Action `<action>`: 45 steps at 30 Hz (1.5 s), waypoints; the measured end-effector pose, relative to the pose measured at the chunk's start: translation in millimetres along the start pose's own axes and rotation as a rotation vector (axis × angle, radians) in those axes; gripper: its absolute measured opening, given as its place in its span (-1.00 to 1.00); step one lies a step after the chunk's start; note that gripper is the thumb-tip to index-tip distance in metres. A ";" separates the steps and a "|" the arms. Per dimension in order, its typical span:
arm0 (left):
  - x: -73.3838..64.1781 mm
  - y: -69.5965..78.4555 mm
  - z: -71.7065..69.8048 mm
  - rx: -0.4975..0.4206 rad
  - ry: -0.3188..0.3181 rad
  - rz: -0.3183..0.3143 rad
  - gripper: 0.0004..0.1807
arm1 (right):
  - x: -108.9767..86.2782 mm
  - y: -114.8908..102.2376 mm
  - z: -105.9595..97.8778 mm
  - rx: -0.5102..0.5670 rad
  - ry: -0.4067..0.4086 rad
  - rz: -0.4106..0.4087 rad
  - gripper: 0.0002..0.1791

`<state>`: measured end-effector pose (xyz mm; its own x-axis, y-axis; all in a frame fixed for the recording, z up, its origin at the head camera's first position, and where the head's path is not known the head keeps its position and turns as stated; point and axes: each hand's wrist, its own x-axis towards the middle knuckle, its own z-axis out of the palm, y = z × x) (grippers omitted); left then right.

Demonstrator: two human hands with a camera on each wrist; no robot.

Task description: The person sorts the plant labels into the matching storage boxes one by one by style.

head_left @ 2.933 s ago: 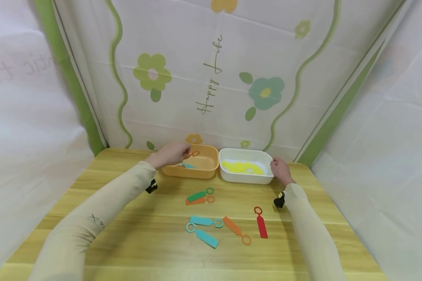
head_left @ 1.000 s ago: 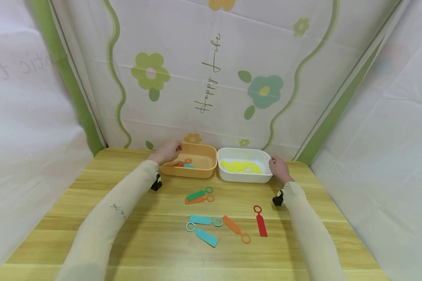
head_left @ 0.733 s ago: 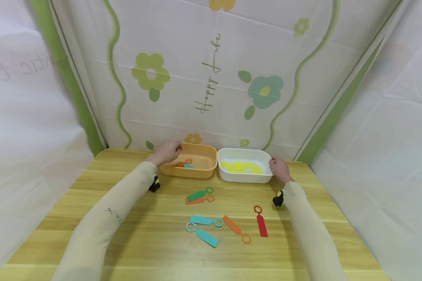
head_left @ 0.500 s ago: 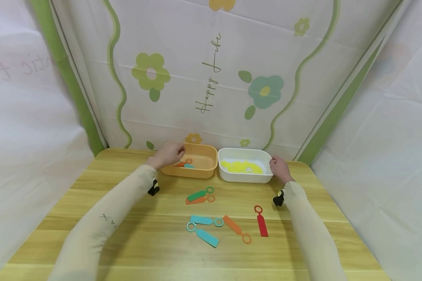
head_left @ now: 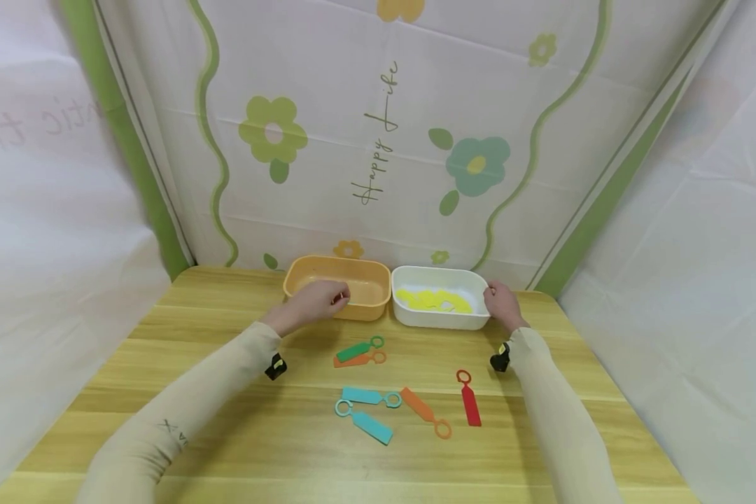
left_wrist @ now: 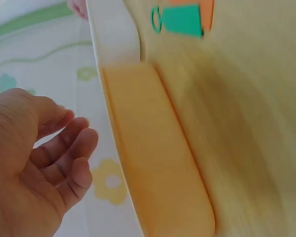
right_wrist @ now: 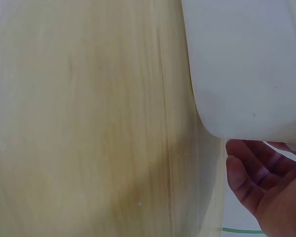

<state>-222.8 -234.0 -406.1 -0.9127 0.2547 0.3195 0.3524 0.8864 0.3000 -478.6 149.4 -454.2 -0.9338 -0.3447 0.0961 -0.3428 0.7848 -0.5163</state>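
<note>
In front of the orange tub [head_left: 362, 312], a green tag [head_left: 354, 351] slants, nearer the empty, loosely curled left hand [head_left: 311, 304]; the right hand [head_left: 504, 305] grips the white tub [head_left: 441, 320].

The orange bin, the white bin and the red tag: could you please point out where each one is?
Orange bin [left_wrist: 150, 136], left wrist view: outer wall.
White bin [right_wrist: 246, 69], right wrist view: outer wall.
Red tag [head_left: 471, 406], head view: middle of its flat body.
</note>
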 end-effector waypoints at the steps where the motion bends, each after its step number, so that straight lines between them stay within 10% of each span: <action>1: -1.7 3.6 2.1 0.005 -0.018 0.007 -0.85 | -0.4 -0.2 -0.1 -0.005 0.000 0.000 -0.47; 19: -20.4 39.2 45.7 0.073 -0.326 -0.065 -0.70 | -1.9 -2.4 -0.6 -0.032 -0.001 0.006 -0.48; 45: -21.0 47.0 54.2 0.118 -0.400 -0.209 -0.85 | -1.7 -1.1 -0.8 -0.032 0.013 -0.006 -0.51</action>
<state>-198.3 -176.8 -447.4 -0.9779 0.1741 -0.1157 0.1473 0.9667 0.2095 -476.7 149.6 -453.1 -0.9330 -0.3427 0.1100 -0.3510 0.7990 -0.4883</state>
